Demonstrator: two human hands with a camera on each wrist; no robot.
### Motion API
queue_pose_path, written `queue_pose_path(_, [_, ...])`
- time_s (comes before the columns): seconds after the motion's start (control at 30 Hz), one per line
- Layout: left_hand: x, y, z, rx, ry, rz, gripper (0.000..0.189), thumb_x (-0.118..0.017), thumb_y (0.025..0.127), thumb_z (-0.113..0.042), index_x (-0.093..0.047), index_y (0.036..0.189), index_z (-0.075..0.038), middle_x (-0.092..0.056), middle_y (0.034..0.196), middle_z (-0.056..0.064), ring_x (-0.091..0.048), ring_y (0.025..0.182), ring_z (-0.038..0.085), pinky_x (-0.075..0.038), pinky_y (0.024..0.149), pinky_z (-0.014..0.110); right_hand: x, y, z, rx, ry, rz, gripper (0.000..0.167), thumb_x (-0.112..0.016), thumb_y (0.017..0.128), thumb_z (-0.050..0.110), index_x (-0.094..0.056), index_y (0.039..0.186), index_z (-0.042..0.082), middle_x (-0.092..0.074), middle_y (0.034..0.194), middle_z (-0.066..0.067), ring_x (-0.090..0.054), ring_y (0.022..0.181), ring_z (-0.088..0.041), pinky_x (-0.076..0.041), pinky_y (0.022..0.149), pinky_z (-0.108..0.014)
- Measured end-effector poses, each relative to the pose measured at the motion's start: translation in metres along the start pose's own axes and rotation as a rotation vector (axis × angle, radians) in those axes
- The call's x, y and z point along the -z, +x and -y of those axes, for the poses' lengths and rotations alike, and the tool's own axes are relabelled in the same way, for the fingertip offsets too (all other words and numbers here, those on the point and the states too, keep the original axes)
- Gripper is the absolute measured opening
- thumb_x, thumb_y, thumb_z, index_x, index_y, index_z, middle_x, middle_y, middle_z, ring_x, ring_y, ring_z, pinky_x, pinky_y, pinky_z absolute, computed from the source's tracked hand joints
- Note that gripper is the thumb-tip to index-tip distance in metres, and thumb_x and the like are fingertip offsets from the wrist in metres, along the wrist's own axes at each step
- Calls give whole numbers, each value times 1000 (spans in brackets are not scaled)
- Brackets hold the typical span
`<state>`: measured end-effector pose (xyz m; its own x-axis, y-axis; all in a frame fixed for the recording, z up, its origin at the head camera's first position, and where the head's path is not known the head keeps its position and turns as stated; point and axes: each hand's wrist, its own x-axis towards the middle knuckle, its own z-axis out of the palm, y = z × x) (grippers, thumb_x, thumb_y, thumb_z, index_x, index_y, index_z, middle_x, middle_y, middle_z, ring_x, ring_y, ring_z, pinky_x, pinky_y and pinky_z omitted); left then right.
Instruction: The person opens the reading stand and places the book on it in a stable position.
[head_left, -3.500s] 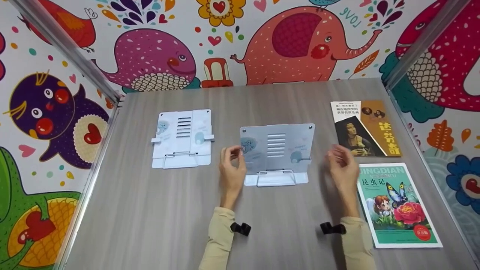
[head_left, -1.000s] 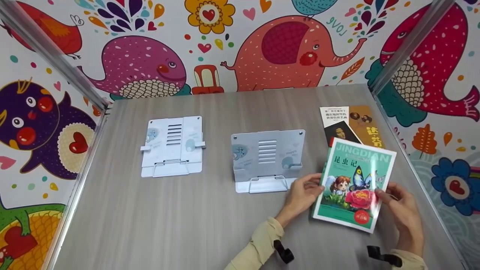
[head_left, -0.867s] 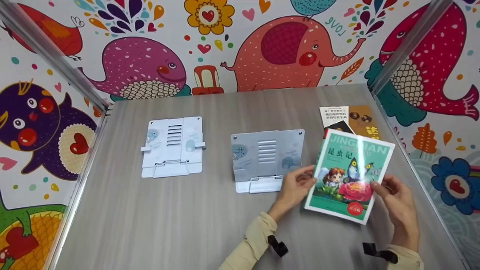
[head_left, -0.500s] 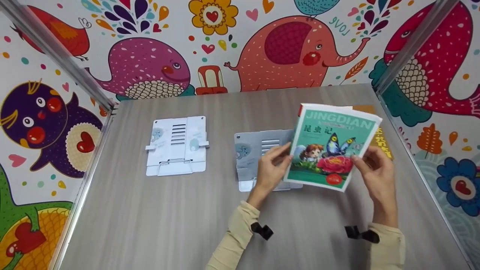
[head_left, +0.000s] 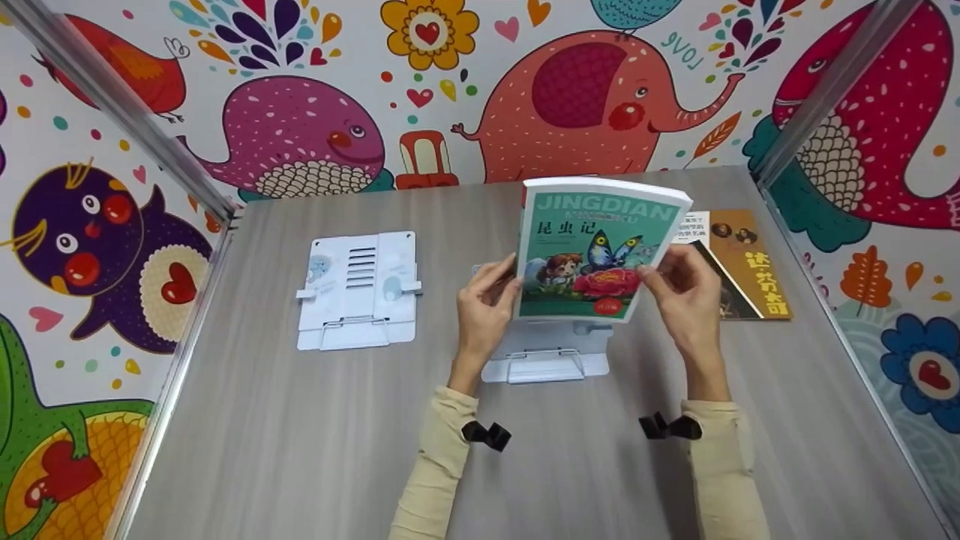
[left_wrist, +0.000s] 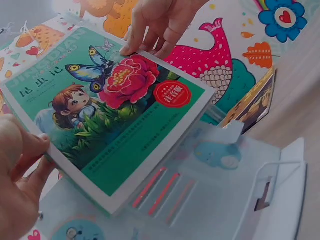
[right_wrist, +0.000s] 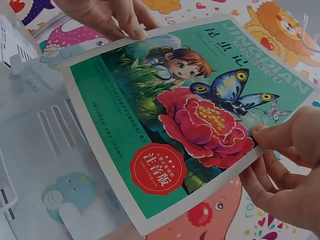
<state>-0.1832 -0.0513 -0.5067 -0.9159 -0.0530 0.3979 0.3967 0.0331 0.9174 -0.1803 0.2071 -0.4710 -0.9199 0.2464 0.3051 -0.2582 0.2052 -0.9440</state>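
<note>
A green book (head_left: 592,255) with a butterfly and a flower on its cover is held up above the table, tilted, cover toward the head camera. My left hand (head_left: 484,307) pinches its left edge, thumb on the cover side. On the opposite edge my right hand (head_left: 684,304) grips it, thumb over the cover (right_wrist: 200,115) and fingers behind. Under and behind the book stands a pale book stand (head_left: 547,364) with a wire page holder at its front; the book hides most of its back plate. In the left wrist view the stand's slotted plate (left_wrist: 200,175) lies just below the book's lower edge.
A second book stand (head_left: 358,292), white and leaning low, is on the left of the table (head_left: 315,435). On the right lies a brown book (head_left: 761,277) with a portrait cover, partly hidden by the right hand and the green book. Cartoon-printed walls (head_left: 570,97) border the table.
Both hands have lifted the green book from the right side of the table and carried it left and away from me, over the middle stand. More of the brown book now shows.
</note>
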Motion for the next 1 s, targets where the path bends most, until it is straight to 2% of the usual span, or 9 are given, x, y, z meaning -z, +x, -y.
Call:
queue_pose_path(0.13, [10, 1, 2, 3, -6, -41, 36, -66, 95, 0, -63, 130, 8, -66, 116, 22, -68, 112, 31, -56, 98, 32, -13, 5, 0, 35, 45, 34, 30, -73, 87, -8, -65, 116, -6, -69, 97, -2, -66, 87, -17, -58, 83, -20])
queue_pose_path(0.27, [16, -2, 8, 7, 4, -51, 35, -66, 95, 1, -63, 129, 10, -66, 117, 24, -67, 113, 33, -55, 100, 31, -21, 5, -3, 27, 69, 48, 28, -73, 85, -10, -66, 112, -8, -70, 94, -5, -67, 85, -16, -58, 81, -20])
queue_pose_path(0.47, [23, -7, 17, 38, 99, -56, 36, -69, 94, -1, -64, 128, 10, -66, 123, 24, -68, 113, 33, -56, 98, 29, -26, 5, -13, 8, 68, 50, 25, -75, 84, -10, -66, 108, -8, -68, 90, -2, -68, 84, -13, -58, 80, -20])
queue_pose_path(0.73, [33, -15, 27, 70, 185, -69, 37, -74, 92, -9, -67, 127, 3, -71, 122, 19, -70, 108, 30, -58, 96, 36, -29, 1, -24, -11, 52, 91, 25, -75, 85, -8, -68, 109, -6, -70, 94, 2, -70, 89, -12, -58, 83, -21])
queue_pose_path(1.0, [35, -26, 38, 131, 158, -83, 35, -76, 89, -5, -70, 122, 3, -72, 121, 20, -71, 106, 32, -59, 94, 40, -30, -7, -38, -68, 19, 107, 25, -76, 84, -8, -69, 108, -5, -71, 94, 6, -69, 88, -10, -58, 83, -19])
